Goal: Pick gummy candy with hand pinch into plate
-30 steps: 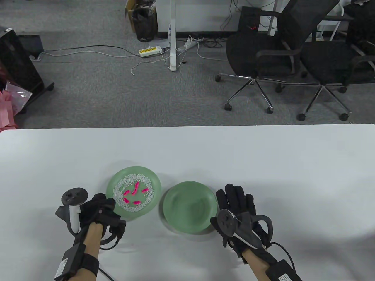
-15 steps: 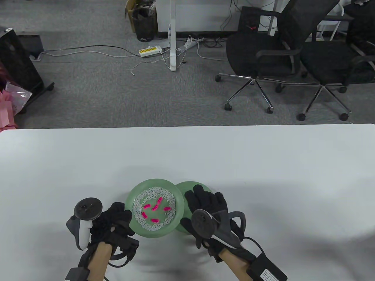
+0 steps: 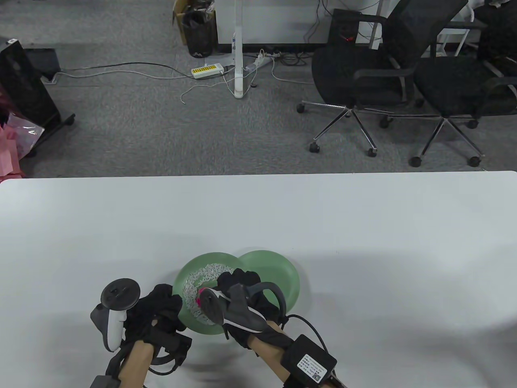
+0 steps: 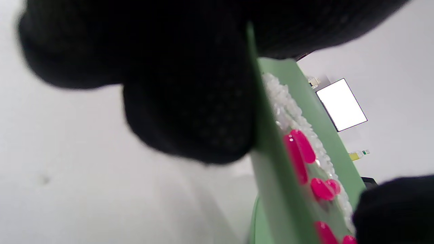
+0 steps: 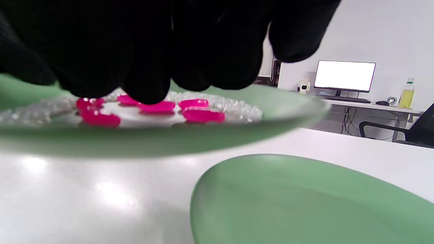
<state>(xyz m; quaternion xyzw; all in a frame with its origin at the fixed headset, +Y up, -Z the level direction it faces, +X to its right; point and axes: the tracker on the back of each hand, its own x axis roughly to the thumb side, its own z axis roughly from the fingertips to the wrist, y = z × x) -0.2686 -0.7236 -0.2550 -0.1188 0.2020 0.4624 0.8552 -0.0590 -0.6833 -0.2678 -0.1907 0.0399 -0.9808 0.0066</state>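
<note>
A green plate (image 3: 210, 258) holds a ring of white grains (image 3: 206, 273) and several pink gummy candies (image 5: 203, 116). My left hand (image 3: 161, 303) grips this plate by its left rim and holds it above the table; the left wrist view shows the fingers (image 4: 190, 112) clamped on the rim (image 4: 271, 169). My right hand (image 3: 234, 281) hangs over the plate, hiding most candies from above. In the right wrist view a fingertip (image 5: 145, 91) touches a gummy; I cannot tell if it is pinched. An empty green plate (image 3: 282, 275) lies on the table, partly under the held plate.
The white table (image 3: 363, 226) spreads wide behind and to both sides of the plates. Office chairs (image 3: 363, 76) and cables lie on the floor beyond the far edge. A monitor (image 5: 344, 76) stands on a distant desk.
My left hand carried the candy plate to the right until it overlapped the empty plate. My right hand moved left from the empty plate and lowered its fingers onto the candies.
</note>
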